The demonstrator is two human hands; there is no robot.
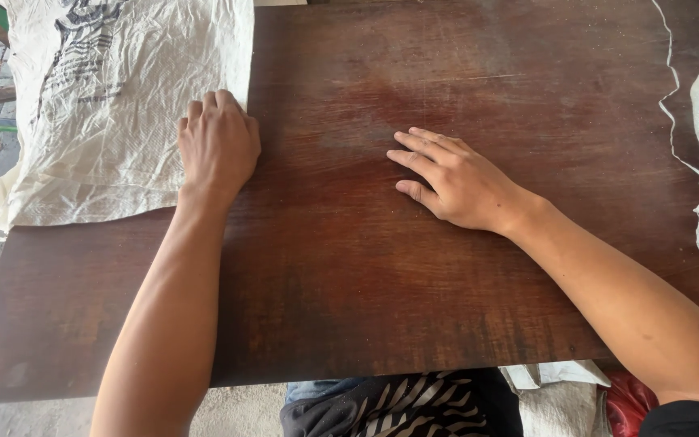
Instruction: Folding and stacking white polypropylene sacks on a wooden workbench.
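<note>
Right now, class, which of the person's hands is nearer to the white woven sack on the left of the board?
Left. The left hand rests on the white woven sack's edge; the right hand lies flat on the bare wooden board, well apart.
</note>
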